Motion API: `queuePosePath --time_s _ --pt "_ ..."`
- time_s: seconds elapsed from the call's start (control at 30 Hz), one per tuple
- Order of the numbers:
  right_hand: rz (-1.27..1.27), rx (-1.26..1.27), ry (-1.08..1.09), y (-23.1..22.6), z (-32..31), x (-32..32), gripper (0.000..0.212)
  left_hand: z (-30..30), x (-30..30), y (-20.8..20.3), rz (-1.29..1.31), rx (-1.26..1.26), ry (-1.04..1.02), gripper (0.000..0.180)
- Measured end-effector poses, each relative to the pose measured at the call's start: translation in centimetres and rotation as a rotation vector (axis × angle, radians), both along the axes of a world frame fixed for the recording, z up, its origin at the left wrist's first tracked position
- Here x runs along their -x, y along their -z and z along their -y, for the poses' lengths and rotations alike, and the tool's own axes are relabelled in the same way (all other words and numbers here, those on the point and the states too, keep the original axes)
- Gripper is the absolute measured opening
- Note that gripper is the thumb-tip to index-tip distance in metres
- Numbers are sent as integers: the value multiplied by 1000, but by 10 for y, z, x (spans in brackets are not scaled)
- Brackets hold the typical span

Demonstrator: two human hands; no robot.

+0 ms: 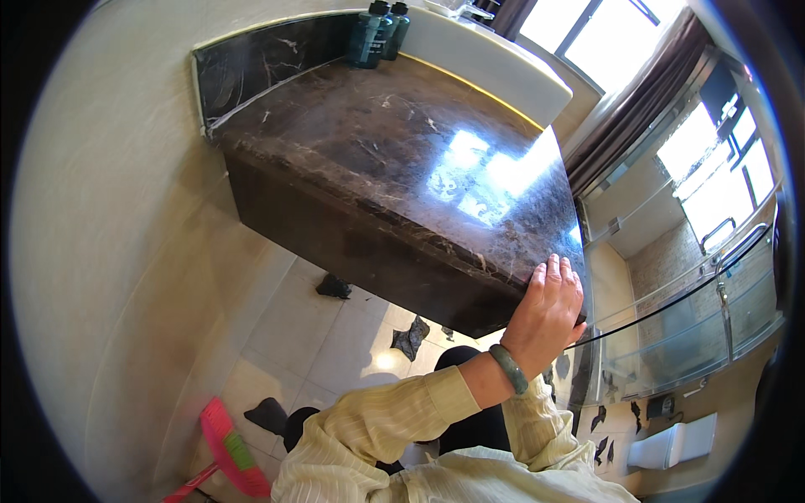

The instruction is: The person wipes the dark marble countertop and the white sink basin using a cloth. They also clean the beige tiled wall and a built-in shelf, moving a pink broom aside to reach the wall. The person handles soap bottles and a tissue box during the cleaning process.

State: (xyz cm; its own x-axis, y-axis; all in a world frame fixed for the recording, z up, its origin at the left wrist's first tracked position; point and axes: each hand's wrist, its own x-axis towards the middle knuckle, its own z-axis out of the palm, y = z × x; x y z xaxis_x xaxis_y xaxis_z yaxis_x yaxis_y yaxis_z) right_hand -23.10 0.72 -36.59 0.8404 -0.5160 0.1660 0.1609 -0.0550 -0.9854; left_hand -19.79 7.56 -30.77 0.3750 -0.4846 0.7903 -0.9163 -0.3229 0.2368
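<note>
My left hand (549, 300) reaches across to the near right corner of a dark brown marble countertop (335, 117). Its fingers lie stretched over the top edge, close together, and a green bangle (508, 369) circles the wrist. I see nothing held in it. Of my right arm only the pale yellow-green striped sleeve (541, 423) shows, behind the left wrist; the right hand itself is hidden. Window light glares off the polished top.
Two dark teal bottles (369, 38) stand at the back beside a white basin (503, 63). Dark scraps (411, 338) litter the tiled floor. A pink and green broom (235, 448) lies lower left. Right are a curved glass shower screen (671, 327) and a white toilet (671, 446).
</note>
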Motion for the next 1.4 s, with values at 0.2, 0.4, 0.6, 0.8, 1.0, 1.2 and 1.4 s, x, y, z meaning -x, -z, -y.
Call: queuePosePath --time_s 0.2,0.4,0.6,0.8,1.0,1.2,1.4 --pt "-8 12 -19 4 -10 -8 53 -2 -3 1 22 -33 -50 65" --pt "-21 35 -7 0 -11 -5 54 -1 -3 2 54 -58 -117 70" --pt "-34 50 10 1 -12 0 55 1 -2 5 75 -55 -133 71" --pt "-61 75 30 4 -16 13 55 2 -1 10 126 -76 -176 72" --pt "-85 100 32 8 -17 25 56 -2 -2 9 194 -128 -231 66" --pt "-83 84 37 13 -17 36 56 2 3 9 166 -119 -200 65" --pt "-71 34 39 24 -14 47 57 4 1 7 17 -10 -59 68"
